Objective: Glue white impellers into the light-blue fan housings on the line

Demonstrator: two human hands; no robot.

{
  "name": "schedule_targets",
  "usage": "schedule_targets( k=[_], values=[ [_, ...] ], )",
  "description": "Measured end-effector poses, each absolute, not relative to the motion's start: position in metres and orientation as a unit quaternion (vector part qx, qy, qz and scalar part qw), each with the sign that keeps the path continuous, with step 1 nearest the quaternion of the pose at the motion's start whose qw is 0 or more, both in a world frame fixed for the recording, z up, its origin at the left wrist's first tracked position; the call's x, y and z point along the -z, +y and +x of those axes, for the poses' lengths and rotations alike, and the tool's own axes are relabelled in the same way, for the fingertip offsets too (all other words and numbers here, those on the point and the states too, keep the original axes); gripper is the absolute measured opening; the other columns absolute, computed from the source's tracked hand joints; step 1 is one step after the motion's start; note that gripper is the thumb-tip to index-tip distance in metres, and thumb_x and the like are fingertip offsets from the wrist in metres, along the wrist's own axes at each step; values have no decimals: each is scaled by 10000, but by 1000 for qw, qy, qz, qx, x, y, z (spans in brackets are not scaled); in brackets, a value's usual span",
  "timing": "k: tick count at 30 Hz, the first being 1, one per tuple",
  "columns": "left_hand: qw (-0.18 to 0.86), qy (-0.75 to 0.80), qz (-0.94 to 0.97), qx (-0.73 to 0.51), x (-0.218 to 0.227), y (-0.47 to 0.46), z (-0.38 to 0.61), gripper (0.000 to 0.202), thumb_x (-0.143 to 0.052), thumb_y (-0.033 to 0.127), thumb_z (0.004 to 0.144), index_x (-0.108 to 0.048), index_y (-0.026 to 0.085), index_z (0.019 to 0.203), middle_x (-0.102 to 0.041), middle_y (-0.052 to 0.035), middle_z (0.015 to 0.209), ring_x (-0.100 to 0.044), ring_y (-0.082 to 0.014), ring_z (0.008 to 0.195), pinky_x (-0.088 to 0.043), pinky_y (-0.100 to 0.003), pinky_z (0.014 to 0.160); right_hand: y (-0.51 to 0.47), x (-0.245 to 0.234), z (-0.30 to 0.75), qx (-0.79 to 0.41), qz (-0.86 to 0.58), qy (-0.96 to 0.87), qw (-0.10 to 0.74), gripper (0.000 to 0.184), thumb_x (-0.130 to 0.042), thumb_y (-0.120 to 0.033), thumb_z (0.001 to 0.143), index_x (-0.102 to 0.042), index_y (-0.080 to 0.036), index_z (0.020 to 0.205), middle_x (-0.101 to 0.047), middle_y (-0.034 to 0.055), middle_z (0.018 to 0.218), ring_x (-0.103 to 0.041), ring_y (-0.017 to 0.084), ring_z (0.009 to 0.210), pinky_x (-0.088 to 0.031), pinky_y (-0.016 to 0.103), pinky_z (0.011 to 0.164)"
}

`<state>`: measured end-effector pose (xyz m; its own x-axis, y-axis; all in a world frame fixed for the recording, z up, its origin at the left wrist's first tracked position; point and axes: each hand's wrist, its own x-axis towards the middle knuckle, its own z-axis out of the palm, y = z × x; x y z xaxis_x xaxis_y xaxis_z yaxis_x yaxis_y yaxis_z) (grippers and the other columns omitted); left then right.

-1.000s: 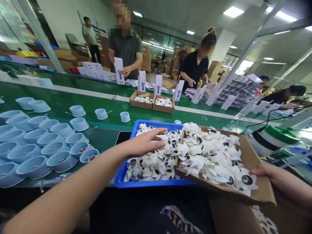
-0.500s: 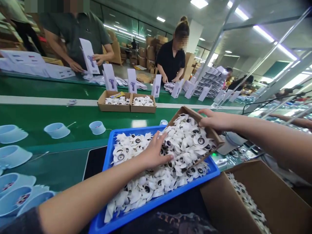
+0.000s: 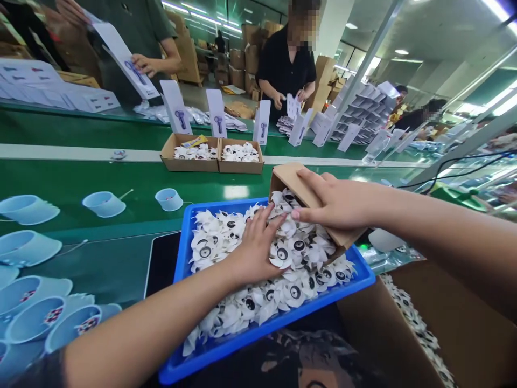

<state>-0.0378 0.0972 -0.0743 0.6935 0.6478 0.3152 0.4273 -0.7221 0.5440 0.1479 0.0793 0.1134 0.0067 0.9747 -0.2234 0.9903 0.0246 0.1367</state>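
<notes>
Head view: we see white bladed parts (image 3: 234, 307) heaped in a blue tray (image 3: 299, 313), with more in a cardboard box (image 3: 293, 182) tilted over its one-to-two o'clock side. Our right hand (image 3: 335, 202) grips the box's wall; our left hand (image 3: 256, 248), fingers spread, rests on parts near the tray's middle. Light blue cups (image 3: 30, 250) stand at nine on the green worktop (image 3: 113, 261), two shallow boxes (image 3: 240, 166) at eleven, a carton (image 3: 460, 307) towards four.

Ceiling lights (image 3: 497, 9) shine brightly, glare whitens the green belt (image 3: 125, 177) midway, and frame edges look stretched.
</notes>
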Motion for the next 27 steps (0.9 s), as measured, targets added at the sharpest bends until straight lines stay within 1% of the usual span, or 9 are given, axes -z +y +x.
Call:
schedule_targets(
  k=[2, 6, 8, 10, 14, 17, 19, 21, 27],
  values=[
    [209, 290, 905, -232, 72, 96, -38, 1105, -793, 470, 682, -135, 264, 1546, -9, -180, 1649, 23, -426, 1517, -109, -660, 1192, 76, -110, 148, 43, 690, 714, 114, 1070, -391, -914, 753, -26, -359, 1591, -507, 161, 1350, -657, 362, 883, -537, 511, 753],
    [202, 299, 918, -163, 64, 95, -39, 1001, -741, 222, 661, -241, 274, 1527, -89, -124, 1660, -7, -395, 1525, -100, -658, 1197, 78, -111, 160, 43, 690, 719, 74, 996, -535, -802, 778, -119, -388, 1583, -566, 122, 1306, -656, 347, 907, -537, 470, 749],
    [202, 297, 922, -142, 61, 96, -41, 973, -701, 148, 658, -270, 271, 1522, -143, -101, 1657, -40, -367, 1530, -124, -633, 1208, 80, -112, 169, 35, 700, 711, 65, 948, -582, -734, 790, -179, -391, 1576, -591, 101, 1293, -652, 347, 945, -535, 460, 765],
    [206, 286, 926, -138, 61, 98, -42, 927, -712, 176, 691, -297, 263, 1516, -202, -100, 1643, -106, -350, 1525, -164, -596, 1216, 81, -114, 177, 22, 705, 706, 64, 925, -611, -689, 791, -218, -385, 1571, -612, 87, 1269, -649, 346, 969, -533, 457, 781],
    [208, 270, 928, -153, 63, 101, -43, 827, -727, 401, 790, -331, 276, 1505, -300, -107, 1602, -246, -335, 1487, -229, -569, 1205, 74, -118, 187, -8, 705, 707, 59, 948, -631, -696, 767, -254, -361, 1569, -623, 93, 1245, -661, 326, 890, -541, 448, 738],
    [196, 277, 929, -145, 64, 101, -43, 854, -733, 398, 782, -313, 288, 1518, -330, -123, 1581, -284, -338, 1471, -254, -574, 1192, 69, -125, 190, -45, 697, 714, 58, 939, -609, -736, 763, -276, -366, 1559, -643, 98, 1162, -653, 293, 767, -530, 404, 626],
    [191, 286, 929, -137, 63, 101, -43, 834, -723, 400, 790, -326, 287, 1515, -332, -130, 1577, -303, -343, 1461, -268, -576, 1184, 67, -129, 192, -78, 698, 708, 67, 929, -577, -760, 780, -272, -356, 1559, -651, 103, 1031, -621, 257, 654, -488, 353, 527],
    [191, 293, 927, -132, 62, 101, -42, 806, -716, 449, 799, -358, 277, 1500, -310, -129, 1591, -305, -350, 1458, -276, -579, 1181, 66, -130, 193, -104, 699, 703, 80, 924, -555, -770, 797, -254, -348, 1563, -634, 108, 963, -589, 231, 601, -449, 323, 480],
    [195, 297, 924, -143, 64, 103, -42, 785, -743, 518, 778, -439, 249, 1450, -274, -123, 1615, -304, -354, 1458, -306, -555, 1179, 60, -126, 196, -144, 686, 708, 86, 877, -537, -752, 818, -237, -382, 1555, -595, 130, 1094, -592, 264, 687, -479, 375, 514]
  ],
)
